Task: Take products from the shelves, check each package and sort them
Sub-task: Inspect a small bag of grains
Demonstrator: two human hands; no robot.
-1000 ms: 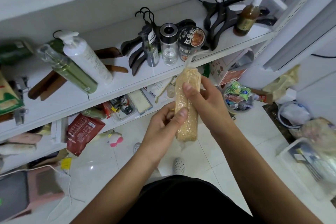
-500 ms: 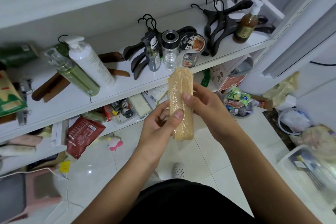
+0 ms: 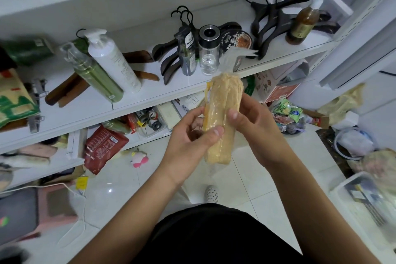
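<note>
- A white shelf is crowded with bottles; floor tiles are seen below.
- The tan pack is held upright before the shelf edge, gripped by the left hand and right hand (thumbs in front).
- Open floor is left beside a tub.

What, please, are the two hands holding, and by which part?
A clear-wrapped tan food package: the left hand grips its lower middle, the right hand its middle.

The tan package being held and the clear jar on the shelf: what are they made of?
Tan package: glossy clear plastic film, by its glare and crumpled see-through top. Clear jar: transparent glass or plastic, can't tell which; lid looks metallic.
</note>
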